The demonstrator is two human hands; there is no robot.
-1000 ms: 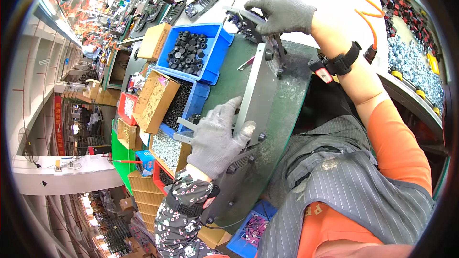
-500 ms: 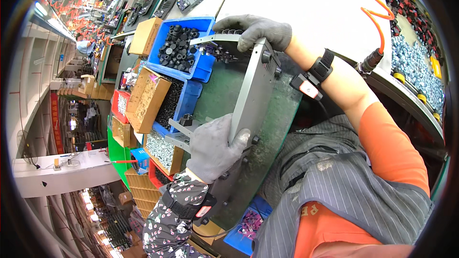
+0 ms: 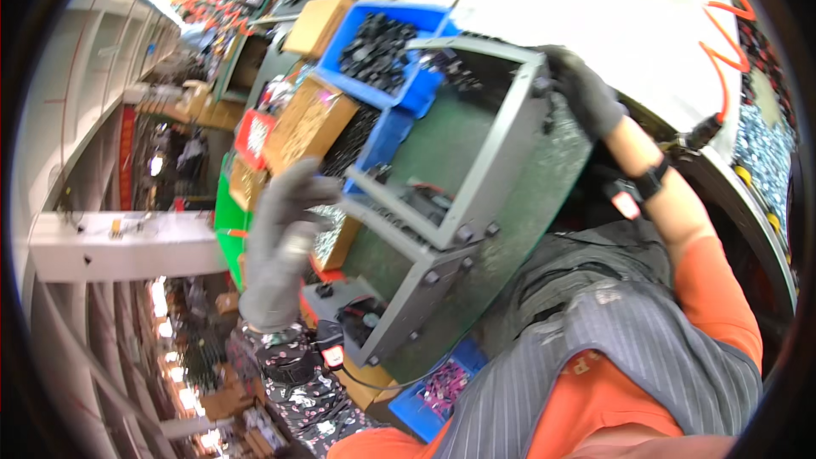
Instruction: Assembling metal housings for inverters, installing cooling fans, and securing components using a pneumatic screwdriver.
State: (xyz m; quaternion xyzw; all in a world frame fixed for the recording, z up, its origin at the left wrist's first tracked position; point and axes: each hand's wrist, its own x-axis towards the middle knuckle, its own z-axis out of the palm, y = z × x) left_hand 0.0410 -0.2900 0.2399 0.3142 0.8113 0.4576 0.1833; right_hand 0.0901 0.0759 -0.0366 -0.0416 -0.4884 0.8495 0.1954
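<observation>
Two grey metal casings with rubber feet stand end to end on the green bench mat. My right hand [image 3: 582, 89], in a grey glove, grips the far corner of the larger metal casing [image 3: 486, 149]; its fingertips are partly hidden there. My left hand [image 3: 285, 246], gloved too and blurred by motion, is raised left of the casings, above the small-parts boxes. Its fingers and thumb are apart, and nothing shows between them. Closer to me is the second metal casing [image 3: 408, 302], with dark round parts inside.
A blue bin [image 3: 327, 68] of black rubber feet stands at the far left, beside cardboard boxes [image 3: 310, 123] of small parts. Near my lap is a blue tray [image 3: 412, 412] with pinkish parts. An orange coiled air hose [image 3: 722, 59] hangs at the right.
My left hand has let go of the casing and moved left toward the boxes. My right hand has shifted from the casing's top to its far corner. The view has turned slightly.
</observation>
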